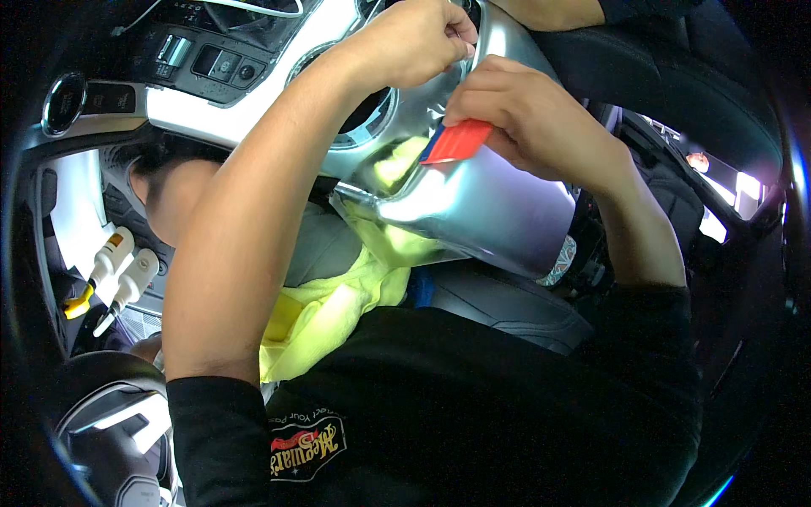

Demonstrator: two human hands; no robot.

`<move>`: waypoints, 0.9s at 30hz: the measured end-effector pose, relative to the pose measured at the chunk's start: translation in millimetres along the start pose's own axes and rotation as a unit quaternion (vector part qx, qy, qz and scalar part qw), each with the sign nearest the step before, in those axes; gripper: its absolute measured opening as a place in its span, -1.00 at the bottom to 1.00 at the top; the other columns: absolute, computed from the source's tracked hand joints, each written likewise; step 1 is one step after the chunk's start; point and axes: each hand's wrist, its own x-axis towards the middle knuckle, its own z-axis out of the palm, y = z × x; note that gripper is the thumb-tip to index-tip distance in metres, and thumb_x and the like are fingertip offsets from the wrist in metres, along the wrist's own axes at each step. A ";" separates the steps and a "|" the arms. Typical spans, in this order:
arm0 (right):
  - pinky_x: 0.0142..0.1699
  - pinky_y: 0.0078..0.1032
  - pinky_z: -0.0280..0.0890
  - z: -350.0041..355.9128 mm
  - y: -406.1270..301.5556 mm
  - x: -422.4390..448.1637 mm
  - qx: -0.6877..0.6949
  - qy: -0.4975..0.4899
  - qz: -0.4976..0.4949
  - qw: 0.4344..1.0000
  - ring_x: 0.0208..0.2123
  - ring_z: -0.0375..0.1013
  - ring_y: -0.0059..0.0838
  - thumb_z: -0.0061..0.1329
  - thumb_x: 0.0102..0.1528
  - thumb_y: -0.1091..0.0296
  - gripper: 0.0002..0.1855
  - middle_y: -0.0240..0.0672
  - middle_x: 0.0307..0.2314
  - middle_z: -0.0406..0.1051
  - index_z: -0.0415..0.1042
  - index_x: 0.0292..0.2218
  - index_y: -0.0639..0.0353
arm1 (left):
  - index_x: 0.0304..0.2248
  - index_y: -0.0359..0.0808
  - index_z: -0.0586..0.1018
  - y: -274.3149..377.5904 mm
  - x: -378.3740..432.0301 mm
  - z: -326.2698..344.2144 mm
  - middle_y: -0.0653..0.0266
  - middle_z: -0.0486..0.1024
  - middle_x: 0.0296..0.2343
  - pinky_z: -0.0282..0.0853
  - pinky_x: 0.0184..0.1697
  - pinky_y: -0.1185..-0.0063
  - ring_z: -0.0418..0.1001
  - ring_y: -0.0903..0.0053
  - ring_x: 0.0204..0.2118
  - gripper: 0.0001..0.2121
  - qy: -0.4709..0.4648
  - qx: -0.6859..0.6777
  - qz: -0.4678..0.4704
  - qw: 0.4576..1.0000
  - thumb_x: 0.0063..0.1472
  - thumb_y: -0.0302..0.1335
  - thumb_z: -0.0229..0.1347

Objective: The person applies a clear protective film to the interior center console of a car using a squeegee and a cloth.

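My right hand [513, 114] grips a red squeegee [457, 141] with a dark blue edge, held against a glossy, silvery film [443, 203] that lies over the centre console between the car seats. Just left of it, my left hand [431, 38] has thumb and fingers pinched together near the upper edge of the console; whether film is between them is too small to tell. Light glares off the film, and its loose lower corner hangs over the console's side. A round cup holder [374, 120] sits below my left forearm.
A yellow cloth [317, 323] hangs beside the seat [494, 304] near my body. Two white spray bottles [130, 279] stand at the far left, above the steering wheel [114, 437]. Console switches [228, 66] lie upper left. Another person's forearm [551, 9] reaches in at the top.
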 end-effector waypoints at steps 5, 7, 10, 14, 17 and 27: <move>-0.08 -0.40 0.35 -32.4 18.2 14.0 0.097 -0.004 0.063 0.993 -0.21 0.43 -0.30 -0.04 -0.03 0.62 -0.75 -0.22 -0.31 0.45 0.48 -0.25 0.22 | -0.04 -0.46 0.42 -31.6 -9.5 -3.2 0.12 0.52 -0.31 0.36 -0.13 0.60 0.48 0.48 -0.26 -0.63 0.015 -0.071 0.040 0.997 0.18 -0.47 0.06; -0.10 -0.36 0.35 -58.6 17.5 -14.7 0.061 0.077 0.081 0.992 -0.18 0.45 -0.32 -0.02 -0.02 0.57 -0.78 -0.23 -0.31 0.45 0.48 -0.27 0.21 | -0.04 -0.47 0.42 -24.8 -5.8 3.9 0.11 0.51 -0.28 0.34 -0.09 0.59 0.47 0.47 -0.22 -0.62 -0.004 -0.049 0.053 0.997 0.17 -0.47 0.07; -0.13 -0.35 0.35 -43.0 -0.4 -18.1 0.015 0.028 0.039 0.999 -0.19 0.44 -0.33 0.01 -0.03 0.49 -0.77 -0.26 -0.31 0.46 0.48 -0.26 0.17 | -0.06 -0.45 0.44 -16.0 -9.7 -2.6 0.15 0.51 -0.30 0.34 -0.09 0.57 0.47 0.49 -0.24 -0.62 -0.001 -0.014 0.041 0.999 0.15 -0.45 0.10; -0.11 -0.36 0.31 -18.2 -36.8 -27.6 -0.023 0.009 0.068 0.997 -0.21 0.42 -0.26 0.13 -0.18 0.47 -0.70 -0.31 -0.34 0.45 0.44 -0.32 0.15 | -0.19 -0.42 0.51 -9.9 -6.7 -2.9 0.27 0.51 -0.45 0.34 -0.25 0.57 0.42 0.54 -0.37 -0.75 -0.043 0.082 0.048 0.995 0.14 -0.48 0.09; -0.09 -0.36 0.29 -11.4 -32.1 -26.8 -0.037 0.029 0.083 0.995 -0.19 0.38 -0.25 0.09 -0.20 0.51 -0.68 -0.35 -0.31 0.43 0.43 -0.31 0.11 | -0.24 -0.40 0.53 -8.6 -6.5 -6.6 0.30 0.49 -0.49 0.34 -0.32 0.62 0.42 0.59 -0.43 -0.80 -0.007 0.006 0.044 0.999 0.16 -0.48 0.06; -0.19 -0.32 0.28 -8.4 -18.2 -2.2 -0.114 0.019 0.062 0.991 -0.33 0.38 -0.22 0.00 -0.09 0.51 -0.76 -0.30 -0.43 0.42 0.45 -0.30 0.09 | -0.07 -0.38 0.43 -0.7 -8.6 -2.9 0.32 0.50 -0.42 0.35 -0.29 0.65 0.44 0.64 -0.36 -0.66 -0.004 -0.124 0.047 0.991 0.15 -0.49 0.06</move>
